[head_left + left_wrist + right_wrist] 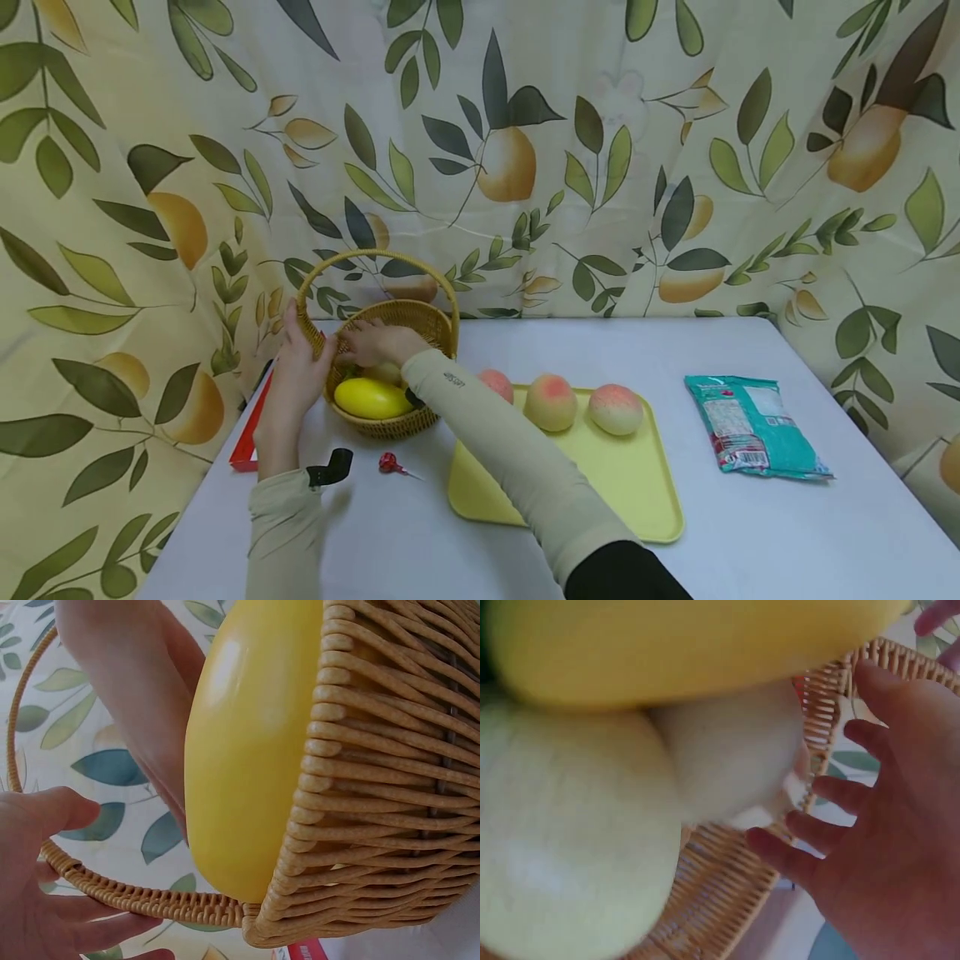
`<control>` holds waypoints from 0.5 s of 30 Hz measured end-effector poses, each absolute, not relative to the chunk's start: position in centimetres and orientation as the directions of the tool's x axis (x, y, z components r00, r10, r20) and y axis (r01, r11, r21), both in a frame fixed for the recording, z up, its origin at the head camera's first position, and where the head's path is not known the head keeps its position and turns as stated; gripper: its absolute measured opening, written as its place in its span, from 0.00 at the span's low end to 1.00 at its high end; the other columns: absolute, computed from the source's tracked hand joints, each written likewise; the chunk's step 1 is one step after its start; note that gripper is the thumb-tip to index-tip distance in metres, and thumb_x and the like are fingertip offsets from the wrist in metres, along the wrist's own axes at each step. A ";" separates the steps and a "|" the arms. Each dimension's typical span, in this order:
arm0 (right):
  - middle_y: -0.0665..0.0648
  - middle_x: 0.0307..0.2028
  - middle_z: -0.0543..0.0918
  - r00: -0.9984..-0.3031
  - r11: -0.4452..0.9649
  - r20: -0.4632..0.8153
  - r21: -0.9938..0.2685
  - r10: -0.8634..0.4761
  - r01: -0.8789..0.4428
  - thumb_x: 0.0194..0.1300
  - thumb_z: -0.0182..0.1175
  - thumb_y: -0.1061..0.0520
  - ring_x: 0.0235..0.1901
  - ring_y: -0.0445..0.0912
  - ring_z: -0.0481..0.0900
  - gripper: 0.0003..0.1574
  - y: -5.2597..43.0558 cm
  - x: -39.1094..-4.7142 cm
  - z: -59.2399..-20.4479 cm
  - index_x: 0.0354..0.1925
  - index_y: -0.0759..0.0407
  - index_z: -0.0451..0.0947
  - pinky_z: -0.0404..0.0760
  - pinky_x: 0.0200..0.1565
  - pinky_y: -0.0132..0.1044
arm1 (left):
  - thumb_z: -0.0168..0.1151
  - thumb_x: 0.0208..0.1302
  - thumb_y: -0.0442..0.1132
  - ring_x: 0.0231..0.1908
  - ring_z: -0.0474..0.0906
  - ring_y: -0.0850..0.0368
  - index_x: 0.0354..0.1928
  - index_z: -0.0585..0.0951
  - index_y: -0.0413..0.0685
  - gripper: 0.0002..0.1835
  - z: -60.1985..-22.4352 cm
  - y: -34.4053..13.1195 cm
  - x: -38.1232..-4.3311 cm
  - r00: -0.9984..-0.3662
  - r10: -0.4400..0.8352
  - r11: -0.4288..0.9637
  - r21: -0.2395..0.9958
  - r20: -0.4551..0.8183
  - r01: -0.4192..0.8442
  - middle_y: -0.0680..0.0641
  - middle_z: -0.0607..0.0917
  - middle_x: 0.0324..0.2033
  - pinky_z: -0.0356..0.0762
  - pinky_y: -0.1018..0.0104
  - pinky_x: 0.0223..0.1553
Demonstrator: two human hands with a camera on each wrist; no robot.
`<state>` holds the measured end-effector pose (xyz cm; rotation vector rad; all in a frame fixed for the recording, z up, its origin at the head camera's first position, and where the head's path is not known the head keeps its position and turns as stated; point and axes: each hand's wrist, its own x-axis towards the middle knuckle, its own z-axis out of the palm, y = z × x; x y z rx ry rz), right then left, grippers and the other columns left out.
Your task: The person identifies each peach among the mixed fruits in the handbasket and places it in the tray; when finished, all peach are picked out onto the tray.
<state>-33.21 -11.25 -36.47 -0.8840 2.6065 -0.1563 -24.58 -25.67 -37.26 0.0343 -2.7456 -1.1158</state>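
Note:
A wicker basket [390,427] with a tall arched handle [375,253] stands at the back left of the table. Inside it lie a smooth yellow oblong fruit [371,399], a large pale green fruit [570,832] and a whitish rounded one [735,750]. My left hand [294,375] is at the handle's left side; in the left wrist view its fingers lie behind the handle, the thumb apart from it. Reaching over the basket, my right hand [378,343] has its fingers spread near the far-left rim, with nothing held.
Right of the basket, a yellow tray [600,500] bears a peach [551,402], another peach [615,409] and a partly hidden third [497,383]. A red lollipop [388,462] lies before the basket. A red flat item [247,442] is left; a teal packet [757,425] lies right.

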 end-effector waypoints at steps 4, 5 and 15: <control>0.51 0.84 0.43 -0.752 0.826 -0.344 -0.206 -0.563 -0.525 0.81 0.40 0.36 0.84 0.55 0.43 0.38 -11.4 -33.1 -36.5 0.82 0.34 0.46 0.55 0.81 0.55 | 0.49 0.79 0.54 0.74 0.57 0.22 0.81 0.24 0.57 0.49 -37.1 -25.4 -24.8 -0.984 -0.080 0.722 0.690 0.157 0.051 0.29 0.44 0.81 0.59 0.25 0.70; 0.51 0.84 0.43 -0.761 0.830 -0.333 -0.198 -0.557 -0.521 0.82 0.40 0.37 0.83 0.56 0.44 0.37 -11.5 -33.1 -36.5 0.82 0.34 0.46 0.56 0.80 0.56 | 0.49 0.79 0.54 0.75 0.56 0.22 0.81 0.24 0.58 0.49 -37.1 -25.3 -24.8 -0.984 -0.083 0.721 0.691 0.158 0.050 0.30 0.43 0.81 0.59 0.25 0.70; 0.59 0.81 0.50 -0.827 0.854 -0.237 -0.253 -0.510 -0.454 0.82 0.43 0.48 0.79 0.57 0.55 0.33 -10.9 -33.4 -37.7 0.80 0.41 0.56 0.67 0.76 0.53 | 0.47 0.79 0.56 0.75 0.56 0.24 0.80 0.23 0.59 0.49 -37.2 -25.3 -24.8 -0.985 -0.078 0.715 0.697 0.156 0.054 0.29 0.46 0.80 0.58 0.28 0.72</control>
